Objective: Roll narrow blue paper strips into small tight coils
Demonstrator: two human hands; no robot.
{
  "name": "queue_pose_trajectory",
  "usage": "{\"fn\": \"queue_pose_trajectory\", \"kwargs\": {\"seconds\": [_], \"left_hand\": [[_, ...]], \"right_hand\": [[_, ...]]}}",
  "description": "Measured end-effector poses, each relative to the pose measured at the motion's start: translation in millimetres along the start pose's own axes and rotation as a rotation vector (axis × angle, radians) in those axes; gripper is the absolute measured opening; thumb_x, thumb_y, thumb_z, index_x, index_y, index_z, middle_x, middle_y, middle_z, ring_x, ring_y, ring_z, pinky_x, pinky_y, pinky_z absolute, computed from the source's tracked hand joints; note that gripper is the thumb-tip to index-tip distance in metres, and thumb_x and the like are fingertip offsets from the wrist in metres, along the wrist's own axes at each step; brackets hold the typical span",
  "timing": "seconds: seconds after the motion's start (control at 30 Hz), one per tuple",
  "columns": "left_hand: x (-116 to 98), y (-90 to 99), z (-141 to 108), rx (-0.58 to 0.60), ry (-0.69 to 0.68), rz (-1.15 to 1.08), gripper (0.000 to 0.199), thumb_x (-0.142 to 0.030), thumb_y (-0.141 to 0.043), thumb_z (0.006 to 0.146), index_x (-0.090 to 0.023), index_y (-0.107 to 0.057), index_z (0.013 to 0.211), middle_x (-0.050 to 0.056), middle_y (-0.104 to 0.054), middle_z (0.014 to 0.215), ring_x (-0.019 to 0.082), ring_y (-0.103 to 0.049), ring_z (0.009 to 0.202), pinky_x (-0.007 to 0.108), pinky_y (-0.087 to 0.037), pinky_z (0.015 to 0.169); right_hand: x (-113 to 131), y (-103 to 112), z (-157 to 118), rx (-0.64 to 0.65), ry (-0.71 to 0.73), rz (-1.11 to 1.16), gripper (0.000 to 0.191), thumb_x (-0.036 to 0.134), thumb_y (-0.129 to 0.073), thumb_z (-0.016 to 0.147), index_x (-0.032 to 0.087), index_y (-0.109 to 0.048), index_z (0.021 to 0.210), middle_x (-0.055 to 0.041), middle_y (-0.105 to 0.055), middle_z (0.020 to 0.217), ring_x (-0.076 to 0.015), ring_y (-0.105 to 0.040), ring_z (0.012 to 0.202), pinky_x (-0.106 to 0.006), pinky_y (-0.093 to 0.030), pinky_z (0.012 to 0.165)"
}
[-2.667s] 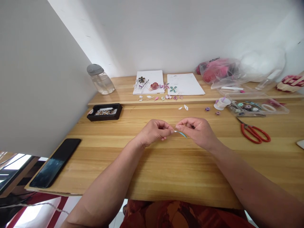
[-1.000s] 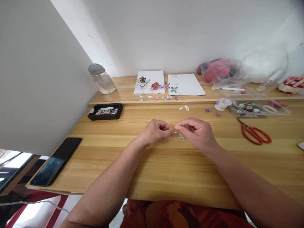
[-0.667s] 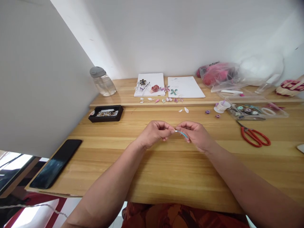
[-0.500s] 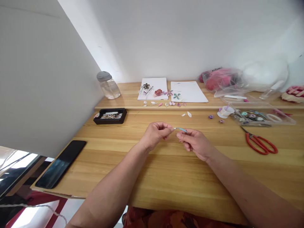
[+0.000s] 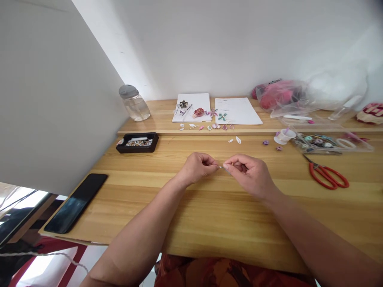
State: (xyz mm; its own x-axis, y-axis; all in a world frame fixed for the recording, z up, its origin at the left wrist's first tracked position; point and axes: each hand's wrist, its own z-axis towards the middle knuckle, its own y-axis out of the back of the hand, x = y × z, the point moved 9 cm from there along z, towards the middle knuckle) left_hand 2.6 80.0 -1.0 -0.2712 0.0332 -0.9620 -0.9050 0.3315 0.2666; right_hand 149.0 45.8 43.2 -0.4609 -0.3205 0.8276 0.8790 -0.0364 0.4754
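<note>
Over the middle of the desk, my left hand (image 5: pixel 200 166) is closed in a pinch on a small white piece (image 5: pixel 220 167), whose tip shows between the two hands. My right hand (image 5: pixel 249 171) pinches a light-blue strand (image 5: pixel 226 171) right beside it, thumb and forefinger together. Most of the strand is hidden by the fingers. The fingertips of both hands almost meet. Just beyond them lie white petal-shaped pieces (image 5: pixel 238 140) and two small purple flowers (image 5: pixel 265 142). A spool (image 5: pixel 284 136) stands farther right.
Red-handled scissors (image 5: pixel 328 175) lie at right, below a clear box (image 5: pixel 356 145) of small parts. At left are a black tray (image 5: pixel 137 148) of beads, a phone (image 5: pixel 77 203) and a water bottle (image 5: pixel 134 104). Paper sheets (image 5: pixel 239 111) and craft flowers (image 5: pixel 198 112) sit on the back ledge.
My right hand has turned over and moved in toward the left fingertips. The light-blue strand, stretched out visibly before, is now mostly covered. My left hand stays almost in place.
</note>
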Motion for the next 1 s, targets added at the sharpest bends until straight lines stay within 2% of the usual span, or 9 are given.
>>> {"fn": "queue_pose_trajectory", "kwargs": {"seconds": [0.17, 0.23, 0.3, 0.4, 0.5, 0.63, 0.8, 0.87, 1.0], "left_hand": [[-4.2, -16.5, -5.2, 0.173, 0.033, -0.116, 0.022, -0.034, -0.071, 0.07, -0.013, -0.067, 0.075, -0.001, -0.057, 0.064, 0.006, -0.043, 0.052, 0.02, -0.034, 0.05], [-7.7, -18.6, -7.0, 0.204, 0.048, -0.178, 0.024, -0.035, -0.073, 0.069, -0.012, -0.068, 0.076, -0.001, -0.057, 0.065, 0.006, -0.044, 0.052, 0.02, -0.036, 0.05], [-10.6, -15.9, -6.9, 0.181, 0.051, -0.233, 0.026, -0.035, -0.075, 0.068, -0.012, -0.068, 0.076, -0.001, -0.057, 0.064, 0.006, -0.045, 0.052, 0.02, -0.037, 0.051], [-11.3, -6.4, -4.0, 0.083, 0.037, -0.311, 0.028, -0.037, -0.077, 0.067, -0.012, -0.068, 0.076, -0.002, -0.056, 0.062, 0.005, -0.046, 0.052, 0.02, -0.036, 0.052], [-8.5, 3.6, -0.4, -0.021, 0.017, -0.375, 0.031, -0.04, -0.078, 0.066, -0.012, -0.067, 0.074, -0.002, -0.057, 0.061, 0.005, -0.046, 0.051, 0.02, -0.037, 0.052], [-2.4, 12.3, 2.2, -0.117, 0.042, -0.384, 0.03, -0.04, -0.078, 0.065, -0.013, -0.066, 0.071, -0.001, -0.059, 0.06, 0.006, -0.047, 0.051, 0.019, -0.034, 0.047], [1.8, 17.1, 1.9, -0.186, 0.083, -0.319, 0.029, -0.039, -0.077, 0.064, -0.013, -0.067, 0.072, 0.001, -0.062, 0.062, 0.007, -0.05, 0.052, 0.018, -0.031, 0.042], [2.5, 17.2, 2.2, -0.193, 0.081, -0.315, 0.028, -0.038, -0.078, 0.064, -0.013, -0.067, 0.072, 0.001, -0.063, 0.063, 0.008, -0.052, 0.053, 0.018, -0.035, 0.044], [3.8, 17.1, 4.2, -0.191, 0.056, -0.321, 0.03, -0.039, -0.078, 0.064, -0.012, -0.068, 0.073, 0.001, -0.063, 0.062, 0.008, -0.053, 0.052, 0.021, -0.043, 0.053]], "right_hand": [[-17.4, 0.1, 7.9, 0.043, -0.067, 0.104, 0.022, 0.039, -0.065, 0.08, 0.017, -0.07, 0.079, 0.0007, -0.057, 0.061, -0.0103, -0.042, 0.052, -0.025, -0.033, 0.05], [-28.6, -3.7, 9.9, 0.066, -0.137, 0.178, 0.026, 0.042, -0.067, 0.078, 0.017, -0.07, 0.078, 0.0005, -0.057, 0.062, -0.01, -0.043, 0.053, -0.025, -0.033, 0.05], [-42.6, -10.9, 8.7, 0.097, -0.266, 0.294, 0.029, 0.045, -0.071, 0.074, 0.016, -0.069, 0.078, 0.0014, -0.055, 0.061, -0.0084, -0.04, 0.051, -0.023, -0.03, 0.047], [-58.1, -27.3, 0.0, 0.164, -0.48, 0.499, 0.033, 0.046, -0.075, 0.068, 0.017, -0.064, 0.077, 0.0046, -0.05, 0.058, -0.0049, -0.032, 0.044, -0.021, -0.022, 0.042], [-58.6, -39.7, -6.8, 0.228, -0.543, 0.598, 0.033, 0.045, -0.076, 0.068, 0.018, -0.058, 0.074, 0.0047, -0.052, 0.059, -0.0039, -0.033, 0.042, -0.02, -0.024, 0.041], [-53.5, -39.5, -7.9, 0.214, -0.486, 0.494, 0.029, 0.044, -0.072, 0.073, 0.018, -0.058, 0.073, 0.0017, -0.058, 0.064, -0.0061, -0.04, 0.044, -0.021, -0.031, 0.042], [-24.0, -23.5, -4.6, 0.12, -0.208, 0.121, 0.018, 0.035, -0.064, 0.079, 0.019, -0.063, 0.071, 0.0027, -0.054, 0.059, -0.0089, -0.041, 0.049, -0.023, -0.032, 0.048], [-14.4, -19.2, -6.1, 0.086, -0.138, 0.016, 0.016, 0.032, -0.063, 0.08, 0.019, -0.063, 0.069, 0.0034, -0.051, 0.056, -0.0096, -0.041, 0.05, -0.023, -0.032, 0.049], [-12.4, -19.3, -8.4, 0.081, -0.124, -0.03, 0.016, 0.031, -0.061, 0.081, 0.02, -0.064, 0.07, 0.0031, -0.053, 0.056, -0.0104, -0.042, 0.05, -0.023, -0.033, 0.049]]}}
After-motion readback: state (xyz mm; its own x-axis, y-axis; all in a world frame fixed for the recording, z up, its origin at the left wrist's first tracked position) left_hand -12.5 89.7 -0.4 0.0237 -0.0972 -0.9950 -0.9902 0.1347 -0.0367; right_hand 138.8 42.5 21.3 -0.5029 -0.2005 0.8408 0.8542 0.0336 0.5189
